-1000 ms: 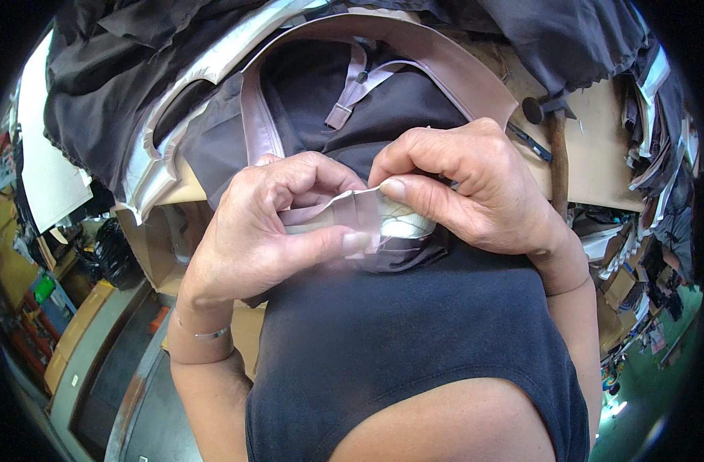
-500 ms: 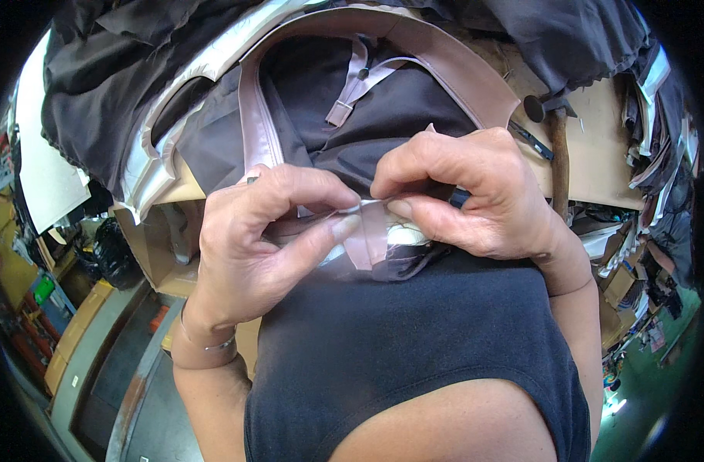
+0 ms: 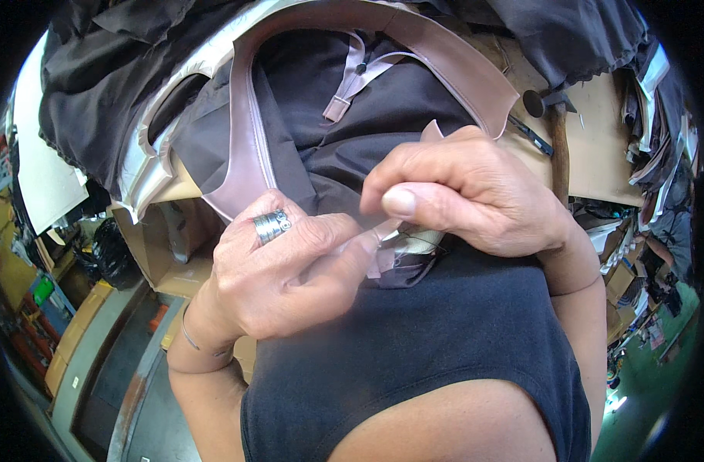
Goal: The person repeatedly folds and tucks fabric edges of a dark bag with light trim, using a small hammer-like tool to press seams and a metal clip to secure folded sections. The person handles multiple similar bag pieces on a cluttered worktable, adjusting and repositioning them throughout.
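Observation:
Above my lap lies a half-made bag of dark fabric [image 3: 302, 100] with a dusty-pink leather trim [image 3: 248, 138]. My left hand [image 3: 290, 266], a wide silver ring on it, is closed with thumb and forefinger pinching a small pink leather strip [image 3: 385, 229] at the bag's near edge. Just right of it, my right hand [image 3: 467, 192] is curled, thumb against bent forefinger; whatever is between them is too small to make out. A thin pink strap with a dark fastener [image 3: 360, 69] rests on the dark fabric beyond both hands.
A wooden-handled hammer [image 3: 558, 146] and a dark slim tool [image 3: 531, 137] lie on the tan worktop [image 3: 602, 158] at right. Dark cloth [image 3: 121, 85] is heaped at the far left. Below the worktop's left side is an open cardboard box [image 3: 171, 246].
My left hand has rolled over, bringing its ring into view, and shifted slightly right and down. My right thumb has come off the pink strip and up against the forefinger.

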